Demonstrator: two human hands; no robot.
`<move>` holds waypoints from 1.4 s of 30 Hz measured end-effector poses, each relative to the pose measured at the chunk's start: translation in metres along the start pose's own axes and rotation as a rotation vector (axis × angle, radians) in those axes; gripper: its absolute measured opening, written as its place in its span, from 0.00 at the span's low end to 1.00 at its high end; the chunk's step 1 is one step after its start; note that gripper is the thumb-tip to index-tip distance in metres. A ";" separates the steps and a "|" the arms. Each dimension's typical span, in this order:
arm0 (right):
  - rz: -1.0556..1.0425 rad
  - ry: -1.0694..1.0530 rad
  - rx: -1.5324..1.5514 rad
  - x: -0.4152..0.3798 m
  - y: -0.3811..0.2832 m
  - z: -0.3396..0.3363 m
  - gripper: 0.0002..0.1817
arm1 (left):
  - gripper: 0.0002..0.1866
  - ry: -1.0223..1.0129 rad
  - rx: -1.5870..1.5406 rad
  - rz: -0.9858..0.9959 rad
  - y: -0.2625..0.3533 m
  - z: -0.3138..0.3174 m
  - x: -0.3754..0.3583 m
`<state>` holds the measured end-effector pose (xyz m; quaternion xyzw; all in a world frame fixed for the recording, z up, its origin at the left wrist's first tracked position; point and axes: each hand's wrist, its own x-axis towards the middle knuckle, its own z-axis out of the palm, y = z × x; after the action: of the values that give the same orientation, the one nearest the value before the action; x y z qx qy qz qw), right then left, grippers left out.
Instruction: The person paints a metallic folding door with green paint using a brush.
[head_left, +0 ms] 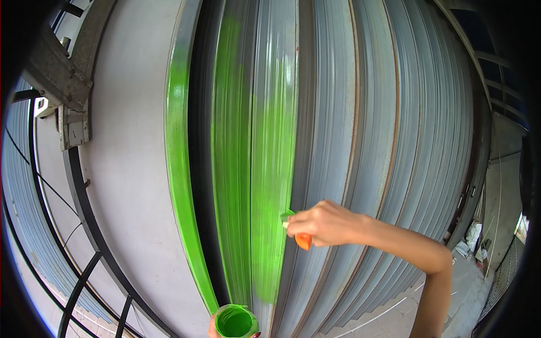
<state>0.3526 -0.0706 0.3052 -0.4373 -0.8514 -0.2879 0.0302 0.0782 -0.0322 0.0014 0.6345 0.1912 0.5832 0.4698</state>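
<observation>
My right hand [324, 222] is closed round a paintbrush with an orange handle [304, 241]. Its green-smeared head [287, 215] is at the right edge of a green-painted strip of the ribbed metal panel [270, 169]; whether the bristles touch is hard to make out. At the bottom of the view my left hand [213, 327] holds a small open container [255, 323] with green paint inside, and only a few of its fingers show. Wet-looking green covers the strips on the left of the panel, with streaky patches and thinner cover toward the top.
Grey, unpainted ribs [372, 124] of the panel stretch off to the right, some with rusty edges. On the left are a pale wall [129, 141], a metal bracket [73, 124] and dark bars [84, 208]. Litter [466, 247] lies on the floor at the right.
</observation>
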 end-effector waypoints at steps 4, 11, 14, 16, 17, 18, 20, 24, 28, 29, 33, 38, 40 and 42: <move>0.086 0.254 0.008 0.039 0.065 -0.071 0.06 | 0.44 -0.021 0.005 -0.027 -0.003 -0.007 0.012; 0.046 0.724 -0.427 0.075 0.108 -0.159 0.06 | 0.43 -0.125 -0.045 -0.016 -0.018 -0.013 0.028; -0.053 0.643 -0.446 0.067 0.091 -0.129 0.06 | 0.43 -0.148 -0.099 -0.023 -0.020 -0.015 0.037; -0.044 0.366 -0.377 0.044 0.050 -0.083 0.10 | 0.43 -0.163 -0.129 -0.032 -0.023 -0.018 0.043; -0.039 0.275 -0.279 0.031 0.029 -0.055 0.11 | 0.43 -0.171 -0.146 -0.036 -0.024 -0.018 0.045; -0.024 0.162 -0.183 0.016 0.010 -0.026 0.10 | 0.43 -0.174 -0.166 -0.037 -0.023 -0.019 0.048; -0.032 0.016 0.029 -0.005 -0.012 0.016 0.10 | 0.44 -0.179 -0.206 -0.040 -0.022 -0.017 0.053; 0.030 0.241 -0.151 0.036 0.021 -0.063 0.11 | 0.45 -0.179 -0.181 -0.053 -0.026 -0.018 0.054; 0.097 0.608 -0.507 0.071 0.071 -0.158 0.05 | 0.46 -0.184 -0.156 -0.047 -0.042 -0.020 0.049; 0.110 0.588 -0.486 0.072 0.072 -0.160 0.05 | 0.46 -0.193 -0.156 -0.044 -0.043 -0.020 0.049; 0.147 0.367 -0.434 0.064 0.046 -0.130 0.06 | 0.44 -0.160 -0.152 -0.058 -0.036 -0.025 0.049; 0.187 0.214 -0.306 0.049 0.022 -0.113 0.07 | 0.44 -0.137 -0.087 -0.036 -0.031 -0.022 0.053; 0.201 0.290 -0.338 0.055 0.046 -0.135 0.08 | 0.43 -0.133 -0.064 -0.030 -0.029 -0.022 0.053; 0.177 0.402 -0.410 0.067 0.064 -0.155 0.09 | 0.43 -0.133 -0.043 -0.018 -0.029 -0.022 0.055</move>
<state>0.3291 -0.0732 0.4842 -0.4411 -0.7110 -0.5309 0.1343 0.0808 0.0338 0.0057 0.6599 0.1528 0.5394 0.5002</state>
